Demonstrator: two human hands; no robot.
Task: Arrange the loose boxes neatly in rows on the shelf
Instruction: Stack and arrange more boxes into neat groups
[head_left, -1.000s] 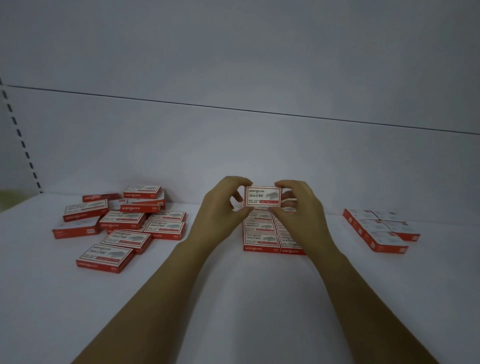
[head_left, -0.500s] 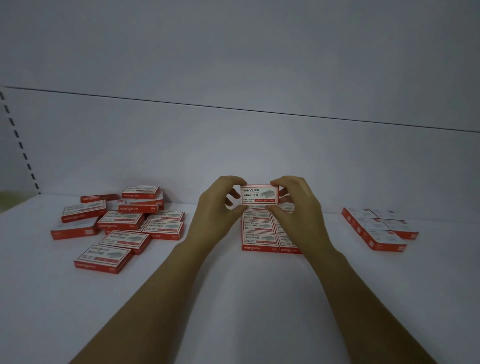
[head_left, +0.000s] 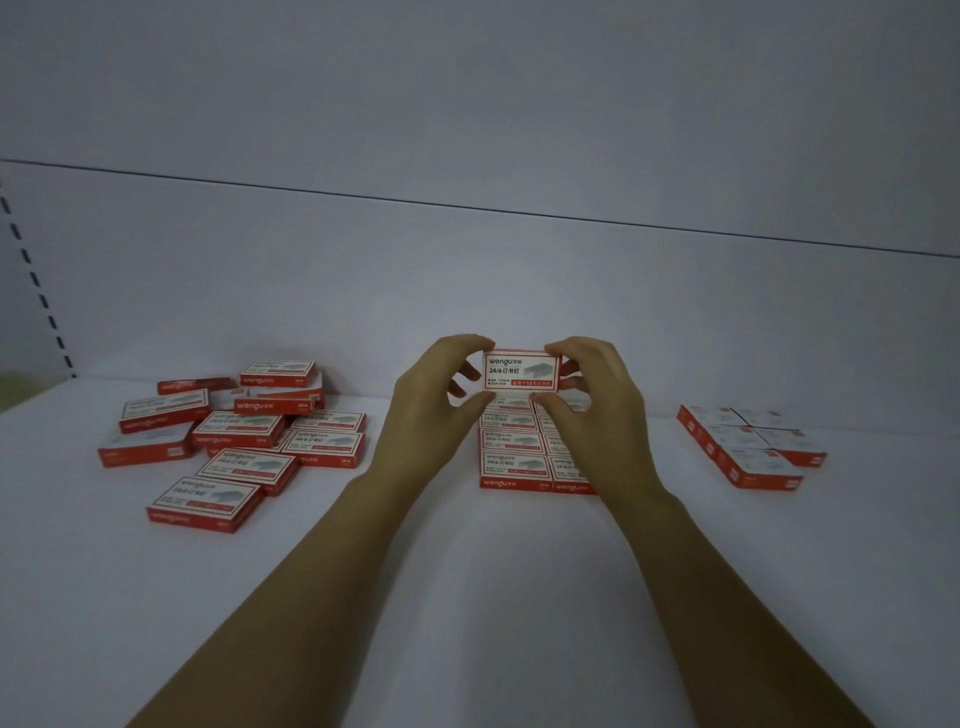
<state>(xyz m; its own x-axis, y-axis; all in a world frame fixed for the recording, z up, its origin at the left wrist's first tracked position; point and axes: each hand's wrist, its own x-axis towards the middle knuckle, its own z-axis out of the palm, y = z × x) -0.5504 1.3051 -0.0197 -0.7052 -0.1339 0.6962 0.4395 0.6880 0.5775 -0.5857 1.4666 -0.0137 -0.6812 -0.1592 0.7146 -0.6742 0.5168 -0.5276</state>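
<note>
Scene: A downward view along two bare forearms reaching onto a white shelf (head_left: 467, 582) in dim light.
Held thing: A small box (head_left: 522, 371), red and white, is raised above the shelf at centre, with its printed face tipped toward the viewer.
Left hand (head_left: 426, 421): Its fingers (head_left: 470, 344) curl over the box's top left corner and the thumb props the bottom left corner, pinching that short end.
Right hand (head_left: 597, 415): It mirrors the left, pinching the right short end between fingers above and thumb below.
Key relation: The box's long axis runs left to right, matching the boxes under it. It hangs over the far end of a neat block (head_left: 511, 460) of like boxes laid flat in two columns. Both hands are equally near. The hands hide the spot behind the block, so I cannot tell whether a gap waits there.
Left of the hands: A loose heap (head_left: 244, 441) of the same boxes, overlapping at odd angles, well apart from the block.
Far right: A second group (head_left: 748, 441), flat and squared up, set at an angle.
Writing: The held box reads "wengu", then "24/6" and three Chinese characters beside a picture of staples. A red strip below carries white text, seemingly including "12", too small to be sure.
Likely next: Lower the box, level, onto or just behind the block's far row.
</note>
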